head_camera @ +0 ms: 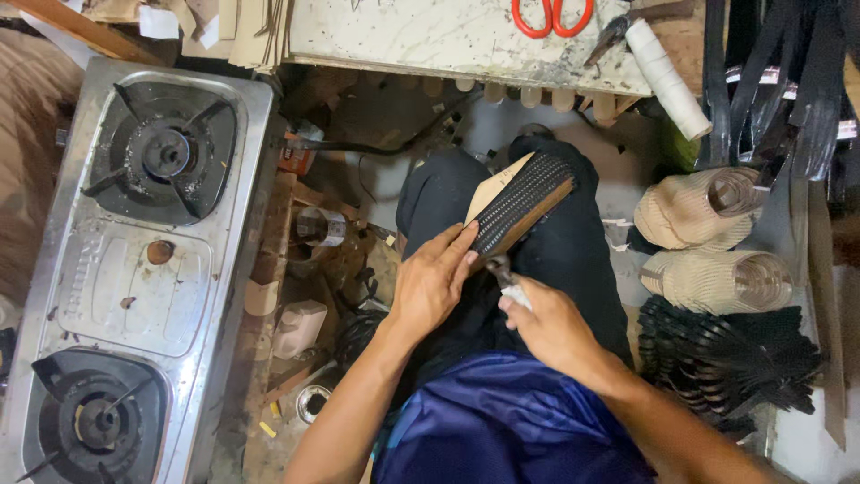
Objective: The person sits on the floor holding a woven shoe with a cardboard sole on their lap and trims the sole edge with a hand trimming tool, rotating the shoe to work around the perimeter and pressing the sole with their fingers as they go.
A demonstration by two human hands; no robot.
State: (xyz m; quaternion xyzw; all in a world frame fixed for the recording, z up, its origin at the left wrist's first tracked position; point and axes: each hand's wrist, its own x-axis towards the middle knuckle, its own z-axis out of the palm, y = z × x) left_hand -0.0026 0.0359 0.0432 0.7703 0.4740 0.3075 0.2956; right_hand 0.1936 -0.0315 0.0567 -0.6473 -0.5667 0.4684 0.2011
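Head view, overall: a seated person looks down at their own lap, dark trousers and a blue shirt, in a cluttered workshop.
Left hand [432,285]: lies flat along the near edge of a shoe sole [522,203], fingers [455,244] stretched out and close together, pressing on it rather than wrapped around it.
Shoe sole: long, with a black ribbed face and a tan underside, resting tilted across the person's knees, its far end pointing up and to the right.
Right hand [548,324]: curled shut around a small tool [507,278] with a pale handle; its metal tip sits just beside the sole's near end, by the left hand's fingertips. Whether the tip touches the sole cannot be told.
Left of the lap: a steel two-burner gas stove [134,269] on the floor, with tins and scraps between it and the person's leg.
Top: a pale marbled board [430,36] carrying red-handled scissors [552,14] and a white roll [667,79].
Right: stacks of tan cut pieces [690,215] and a pile of black cut pieces [726,354], with dark straps [788,81] hanging above them.
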